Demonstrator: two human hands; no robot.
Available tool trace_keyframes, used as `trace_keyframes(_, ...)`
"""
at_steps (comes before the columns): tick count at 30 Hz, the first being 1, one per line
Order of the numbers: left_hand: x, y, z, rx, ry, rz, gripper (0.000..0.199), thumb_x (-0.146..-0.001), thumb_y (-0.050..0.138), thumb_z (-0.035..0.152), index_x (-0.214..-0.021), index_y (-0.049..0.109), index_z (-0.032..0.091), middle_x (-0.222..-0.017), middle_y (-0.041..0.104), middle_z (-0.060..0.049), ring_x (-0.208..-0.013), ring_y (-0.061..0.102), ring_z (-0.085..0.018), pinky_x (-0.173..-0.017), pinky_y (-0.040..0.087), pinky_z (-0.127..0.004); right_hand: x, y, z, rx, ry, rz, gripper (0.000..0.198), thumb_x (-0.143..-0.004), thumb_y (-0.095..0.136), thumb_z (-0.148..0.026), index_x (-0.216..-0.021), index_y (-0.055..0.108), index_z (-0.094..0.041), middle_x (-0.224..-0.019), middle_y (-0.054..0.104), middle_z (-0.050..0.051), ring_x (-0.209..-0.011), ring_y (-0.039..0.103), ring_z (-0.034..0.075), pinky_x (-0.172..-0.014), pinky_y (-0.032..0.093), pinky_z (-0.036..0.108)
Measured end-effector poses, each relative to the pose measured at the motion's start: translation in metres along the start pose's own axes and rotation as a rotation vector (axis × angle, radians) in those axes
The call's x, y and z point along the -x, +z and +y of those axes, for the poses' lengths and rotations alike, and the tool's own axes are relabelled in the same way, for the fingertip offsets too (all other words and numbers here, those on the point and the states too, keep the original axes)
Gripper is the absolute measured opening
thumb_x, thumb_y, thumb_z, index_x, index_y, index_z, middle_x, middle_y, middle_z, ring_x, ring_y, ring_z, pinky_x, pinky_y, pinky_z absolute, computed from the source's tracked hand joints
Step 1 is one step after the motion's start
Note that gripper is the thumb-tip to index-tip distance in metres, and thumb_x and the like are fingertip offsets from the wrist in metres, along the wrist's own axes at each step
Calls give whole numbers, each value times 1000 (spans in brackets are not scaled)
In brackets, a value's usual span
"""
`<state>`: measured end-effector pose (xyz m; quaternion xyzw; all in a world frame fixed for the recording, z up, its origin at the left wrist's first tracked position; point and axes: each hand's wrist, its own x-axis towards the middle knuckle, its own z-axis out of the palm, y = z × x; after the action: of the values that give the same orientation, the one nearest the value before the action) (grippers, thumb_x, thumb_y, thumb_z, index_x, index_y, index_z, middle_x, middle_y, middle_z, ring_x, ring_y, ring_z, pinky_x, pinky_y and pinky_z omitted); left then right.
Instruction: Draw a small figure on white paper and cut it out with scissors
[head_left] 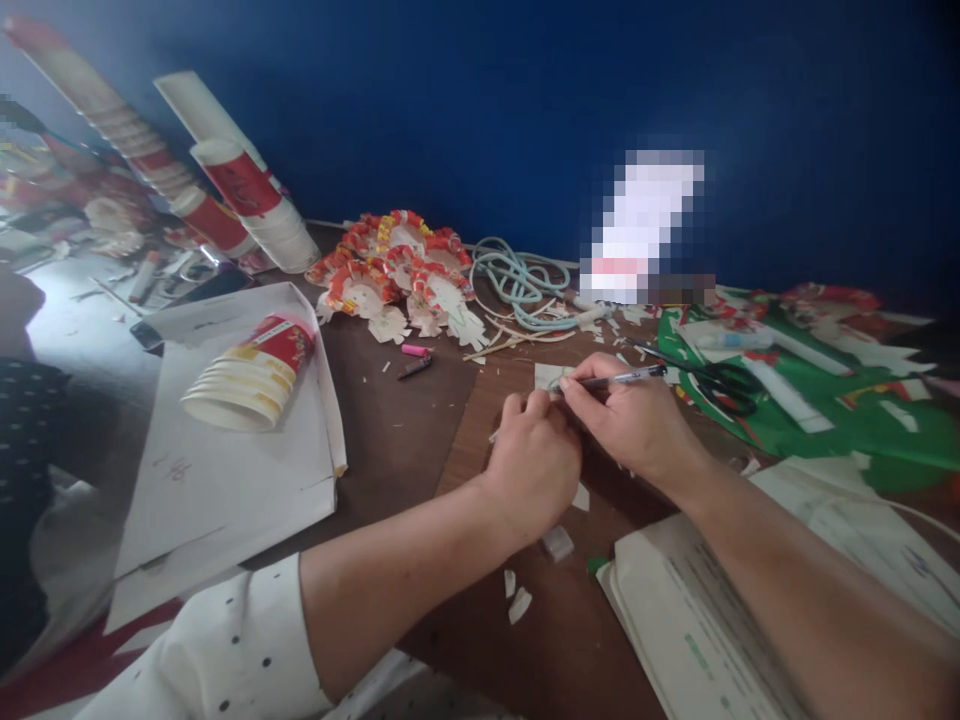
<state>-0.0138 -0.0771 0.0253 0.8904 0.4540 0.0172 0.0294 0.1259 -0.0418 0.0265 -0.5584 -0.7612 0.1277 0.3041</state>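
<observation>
My right hand [634,415] is closed around a dark pen [619,380], its tip down at a small white piece of paper [550,374]. Curled beside it, my left hand [536,460] presses on the near edge of that paper; its fingertips are hidden. Paper scraps [519,604] lie on the brown table [405,440] near my left wrist. To the right of the pen is a pair of black-handled scissors [731,388]. A pink cap or small pink-and-dark object [416,352] lies left of my hands.
Stacked paper cups [251,375] lie on a white box lid [225,510] at left; taller cup stacks [255,205] lean behind. Red-and-white paper crafts [397,270] and a pale blue cord [517,280] line the blue wall. Green sheet [795,400] and papers [675,610] lie right. A person's dark sleeve [26,480] shows left.
</observation>
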Motion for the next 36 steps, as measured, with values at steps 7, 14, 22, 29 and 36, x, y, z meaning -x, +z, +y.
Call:
trace_keyframes(7,0,1,1,-15,-6,-10,15,-88,53,18,-90,66,12,-92,65,-13,-97,49,-27,-78,38,-42,-4,-1,3,-53,32,-37,15,-87,57,-31,-76,60,-22,-67,68,1,-61,61,17,-59,41,28)
trace_keyframes(14,1,1,2,-40,-21,-21,18,-88,52,18,-96,66,10,-97,65,-13,-97,50,-27,-77,39,-42,-6,-3,1,-84,76,-82,16,-87,56,-32,-75,61,-22,-66,68,1,-60,60,17,-59,40,28)
trace_keyframes(22,0,2,2,-35,-28,-28,17,-87,52,16,-96,67,12,-97,66,-13,-98,49,-27,-77,39,-42,-8,-2,-2,-125,68,-82,14,-85,58,-28,-73,61,-21,-64,66,-1,-58,58,15,-59,40,27)
trace_keyframes(29,-1,3,2,-20,-27,-40,15,-85,53,15,-87,68,15,-94,66,-12,-96,49,-27,-75,38,-42,-11,-3,-9,-108,63,-116,15,-84,57,-25,-71,61,-20,-64,67,0,-60,58,14,-61,40,26)
trace_keyframes(36,-2,3,3,-44,-36,-33,19,-88,49,15,-96,66,12,-100,66,-13,-97,50,-27,-76,39,-43,-7,-6,-4,-120,76,-40,15,-87,56,-30,-76,60,-21,-67,68,0,-61,60,15,-62,41,27)
